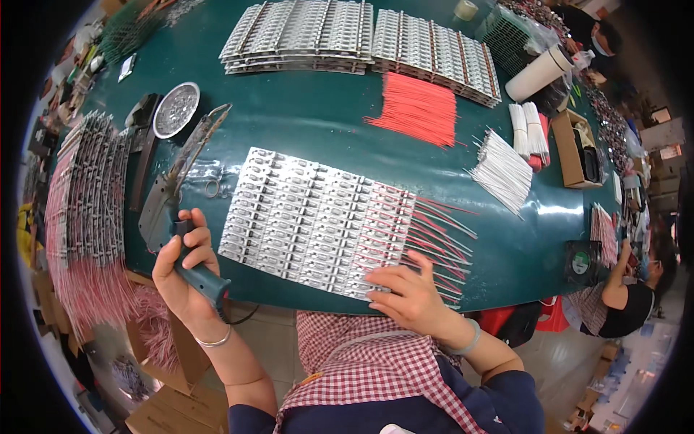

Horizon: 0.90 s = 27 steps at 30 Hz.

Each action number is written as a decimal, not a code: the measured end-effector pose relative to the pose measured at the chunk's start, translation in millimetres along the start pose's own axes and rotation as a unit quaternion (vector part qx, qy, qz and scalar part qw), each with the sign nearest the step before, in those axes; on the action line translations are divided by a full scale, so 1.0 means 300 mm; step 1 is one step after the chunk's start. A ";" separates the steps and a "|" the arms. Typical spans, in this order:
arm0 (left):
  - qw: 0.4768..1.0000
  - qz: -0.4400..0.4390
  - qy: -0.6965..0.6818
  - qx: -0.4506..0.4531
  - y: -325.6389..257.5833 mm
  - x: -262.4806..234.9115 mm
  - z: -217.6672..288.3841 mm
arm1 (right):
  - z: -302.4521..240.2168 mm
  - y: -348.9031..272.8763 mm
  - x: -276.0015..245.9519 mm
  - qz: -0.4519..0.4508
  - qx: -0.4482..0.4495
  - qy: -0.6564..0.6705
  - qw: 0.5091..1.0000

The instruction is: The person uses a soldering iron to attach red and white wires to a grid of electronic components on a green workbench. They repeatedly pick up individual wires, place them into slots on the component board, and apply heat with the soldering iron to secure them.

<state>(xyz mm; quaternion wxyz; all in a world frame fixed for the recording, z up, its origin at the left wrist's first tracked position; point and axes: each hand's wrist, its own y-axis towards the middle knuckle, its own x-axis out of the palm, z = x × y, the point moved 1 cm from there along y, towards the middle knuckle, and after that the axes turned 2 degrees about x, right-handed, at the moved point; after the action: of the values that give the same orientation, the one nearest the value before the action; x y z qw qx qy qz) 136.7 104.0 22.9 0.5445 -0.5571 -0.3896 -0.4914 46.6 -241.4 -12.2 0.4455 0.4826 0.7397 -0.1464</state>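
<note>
My left hand (186,271) is wrapped round the green handle of a soldering gun (204,283), a finger by its black trigger. The gun's grey body and thin metal tip point up and away, left of a silver circuit board panel (289,220). Rows of small identical parts cover this panel. Red and white wires (442,242) lie along its right-hand strip and stick out past the right edge. My right hand (416,296) rests on the panel's near right corner with its fingers spread, close to the wires.
Stacked panels (296,32) line the far side. Loose red wires (416,108) and white wires (502,172) lie at right, near a cardboard box (571,152) and white bottle (536,74). At left are a metal bowl (176,111) and wired panels (90,195). A co-worker (629,296) sits right.
</note>
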 end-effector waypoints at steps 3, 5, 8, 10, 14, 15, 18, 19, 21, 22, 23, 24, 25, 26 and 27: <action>1.000 0.007 -0.003 0.009 -0.037 -0.025 -0.016 | 0.028 -0.023 0.007 -0.006 -0.013 0.002 1.000; 1.000 0.002 -0.006 0.001 -0.044 -0.049 -0.037 | 0.040 -0.028 -0.001 -0.008 -0.022 0.028 0.999; 1.000 0.022 -0.005 0.013 -0.099 -0.039 -0.097 | 0.125 0.029 -0.142 0.055 -0.067 0.019 0.996; 0.999 0.038 0.006 0.013 -0.130 -0.052 -0.129 | 0.234 0.120 -0.215 0.141 -0.067 -0.013 0.988; 0.998 0.064 0.015 -0.005 -0.166 -0.065 -0.161 | 0.446 0.408 -0.261 0.217 -0.018 -0.117 0.969; 0.998 0.063 0.014 -0.013 -0.171 -0.074 -0.174 | 0.512 0.448 -0.236 0.225 -0.021 -0.136 0.965; 0.997 0.078 0.010 0.006 -0.209 -0.080 -0.190 | 0.609 0.540 -0.166 0.179 0.017 -0.176 0.968; 0.997 0.076 0.009 0.011 -0.223 -0.080 -0.188 | 0.615 0.555 -0.150 0.177 0.028 -0.185 0.966; 0.996 0.085 0.009 0.028 -0.243 -0.102 -0.182 | 0.626 0.579 -0.128 0.173 0.049 -0.203 0.963; 0.995 0.089 0.010 0.036 -0.246 -0.110 -0.182 | 0.633 0.588 -0.123 0.174 0.042 -0.207 0.962; 0.995 0.088 0.006 0.039 -0.245 -0.112 -0.185 | 0.638 0.596 -0.121 0.176 0.036 -0.212 0.961; 0.995 0.090 0.002 0.041 -0.247 -0.116 -0.189 | 0.641 0.593 -0.113 0.175 0.033 -0.215 0.960; 0.995 0.093 -0.001 0.043 -0.248 -0.120 -0.194 | 0.647 0.593 -0.111 0.177 0.029 -0.214 0.960; 0.995 0.090 0.000 0.040 -0.248 -0.122 -0.198 | 0.656 0.594 -0.113 0.180 0.025 -0.213 0.960; 0.995 0.088 0.002 0.037 -0.248 -0.128 -0.199 | 0.657 0.597 -0.112 0.182 0.021 -0.211 0.960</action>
<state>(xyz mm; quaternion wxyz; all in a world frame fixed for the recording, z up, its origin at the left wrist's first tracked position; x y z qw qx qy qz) 48.8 56.4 -2.3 0.6066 -0.5677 -0.3562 -0.4275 304.4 -300.5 -57.4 0.6003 0.5763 0.5254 -0.1772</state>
